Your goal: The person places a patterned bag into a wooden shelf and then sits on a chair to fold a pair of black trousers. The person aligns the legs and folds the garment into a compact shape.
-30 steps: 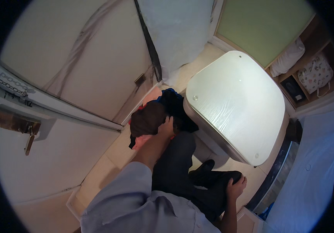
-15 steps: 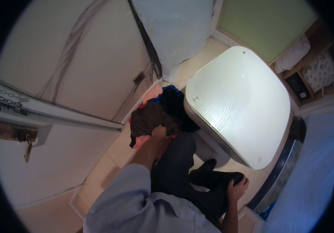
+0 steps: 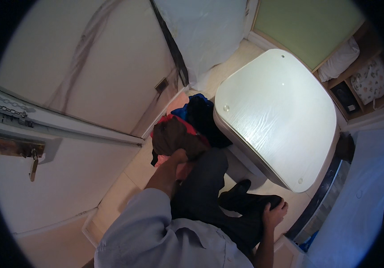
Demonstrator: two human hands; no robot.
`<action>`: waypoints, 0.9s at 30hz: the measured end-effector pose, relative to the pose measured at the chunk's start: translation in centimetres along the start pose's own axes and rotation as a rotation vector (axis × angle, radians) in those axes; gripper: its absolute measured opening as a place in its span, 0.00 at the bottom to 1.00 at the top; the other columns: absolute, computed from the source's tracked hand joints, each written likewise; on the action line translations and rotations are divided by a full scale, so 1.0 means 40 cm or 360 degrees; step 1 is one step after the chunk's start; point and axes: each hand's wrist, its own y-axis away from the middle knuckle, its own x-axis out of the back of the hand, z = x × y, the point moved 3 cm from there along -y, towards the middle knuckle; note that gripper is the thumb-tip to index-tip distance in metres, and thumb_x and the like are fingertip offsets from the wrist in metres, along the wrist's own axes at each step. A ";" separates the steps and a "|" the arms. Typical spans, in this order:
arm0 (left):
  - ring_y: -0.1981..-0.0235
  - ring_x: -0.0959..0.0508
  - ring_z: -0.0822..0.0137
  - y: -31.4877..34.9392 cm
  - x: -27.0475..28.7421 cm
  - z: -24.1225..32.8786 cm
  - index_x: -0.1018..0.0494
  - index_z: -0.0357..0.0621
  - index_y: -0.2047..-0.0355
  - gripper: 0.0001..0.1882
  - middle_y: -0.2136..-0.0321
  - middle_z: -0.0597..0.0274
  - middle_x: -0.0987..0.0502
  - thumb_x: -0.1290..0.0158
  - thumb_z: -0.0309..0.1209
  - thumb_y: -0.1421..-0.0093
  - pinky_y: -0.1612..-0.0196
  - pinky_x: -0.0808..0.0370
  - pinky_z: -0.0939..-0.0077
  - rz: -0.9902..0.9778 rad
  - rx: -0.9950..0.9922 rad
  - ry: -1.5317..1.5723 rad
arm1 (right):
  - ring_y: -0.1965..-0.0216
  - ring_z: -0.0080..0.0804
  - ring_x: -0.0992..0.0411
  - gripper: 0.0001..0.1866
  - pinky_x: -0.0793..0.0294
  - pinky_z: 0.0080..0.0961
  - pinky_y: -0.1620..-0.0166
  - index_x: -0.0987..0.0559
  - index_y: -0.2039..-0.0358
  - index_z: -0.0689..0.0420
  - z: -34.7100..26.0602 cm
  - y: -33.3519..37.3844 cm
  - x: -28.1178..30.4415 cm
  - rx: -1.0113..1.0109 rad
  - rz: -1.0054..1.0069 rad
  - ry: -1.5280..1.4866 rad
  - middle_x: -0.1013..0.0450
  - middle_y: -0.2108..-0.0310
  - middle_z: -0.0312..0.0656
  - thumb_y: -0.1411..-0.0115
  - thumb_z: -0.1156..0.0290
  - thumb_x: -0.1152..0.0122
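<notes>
On the floor lies a heap of clothes, with a brown garment [image 3: 169, 134] on top. My left hand [image 3: 180, 156] grips the near edge of the brown garment; its fingertips are hidden in the folds. Red cloth [image 3: 182, 121] shows beneath it, and a salmon-pink cloth [image 3: 184, 170] sticks out under my wrist. Behind are a blue cloth [image 3: 180, 111] and a black garment [image 3: 202, 117]. My right hand [image 3: 274, 215] rests on my dark-trousered knee, its fingers apart and holding nothing.
A white table [image 3: 276, 116] with rounded corners stands close to the right of the heap. To the left are a white door [image 3: 35, 187] with a latch and a pale panel [image 3: 111, 67]. Shelves [image 3: 365, 102] with a patterned bag [image 3: 370, 82] stand at the far right.
My left hand has shifted slightly down and left at the brown garment. The garment's folds have moved, and more red cloth shows behind it. My right hand stays on the knee.
</notes>
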 end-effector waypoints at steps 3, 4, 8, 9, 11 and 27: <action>0.54 0.20 0.44 -0.024 -0.001 -0.013 0.19 0.38 0.57 0.20 0.57 0.40 0.20 0.45 0.37 0.48 0.48 0.24 0.58 0.0201 0.0029 0.0121 | 0.38 0.59 0.40 0.37 0.33 0.53 0.41 0.35 0.37 0.58 -0.005 0.001 -0.014 -0.0019 0.0017 -0.0006 0.41 0.37 0.58 0.45 0.60 0.34; 0.54 0.20 0.45 -0.043 -0.005 -0.010 0.19 0.39 0.58 0.19 0.58 0.41 0.20 0.44 0.36 0.48 0.49 0.23 0.58 0.0008 -0.0020 0.0090 | 0.37 0.59 0.40 0.37 0.33 0.53 0.41 0.35 0.37 0.59 -0.004 0.001 -0.020 -0.0030 0.0018 -0.0003 0.41 0.37 0.58 0.45 0.60 0.34; 0.58 0.19 0.45 -0.141 0.003 -0.020 0.20 0.41 0.55 0.21 0.64 0.41 0.19 0.41 0.35 0.50 0.51 0.22 0.59 -0.0251 -0.0859 -0.0279 | 0.38 0.60 0.40 0.38 0.35 0.54 0.39 0.35 0.38 0.60 -0.046 -0.020 -0.024 -0.0006 0.0005 -0.0022 0.40 0.38 0.60 0.47 0.63 0.33; 0.59 0.19 0.45 -0.151 0.042 0.019 0.21 0.42 0.53 0.23 0.66 0.41 0.19 0.40 0.34 0.50 0.52 0.22 0.60 -0.0190 -0.1264 -0.0457 | 0.37 0.60 0.41 0.38 0.35 0.54 0.39 0.35 0.38 0.60 -0.045 -0.020 -0.026 -0.0004 0.0011 -0.0022 0.40 0.38 0.60 0.47 0.63 0.33; 0.57 0.20 0.44 -0.163 0.148 0.099 0.25 0.44 0.47 0.28 0.66 0.40 0.20 0.38 0.34 0.50 0.49 0.24 0.58 -0.0050 -0.0160 0.0916 | 0.37 0.60 0.41 0.39 0.35 0.54 0.39 0.36 0.38 0.61 -0.038 -0.027 -0.044 -0.0006 0.0012 -0.0021 0.41 0.38 0.60 0.47 0.62 0.32; 0.45 0.24 0.47 -0.551 0.335 0.140 0.32 0.44 0.40 0.42 0.49 0.38 0.25 0.33 0.48 0.53 0.45 0.27 0.53 0.0580 0.0359 0.0597 | 0.35 0.60 0.43 0.40 0.42 0.53 0.35 0.37 0.35 0.59 -0.084 -0.198 -0.070 -0.0082 -0.0023 0.0071 0.44 0.35 0.59 0.48 0.63 0.34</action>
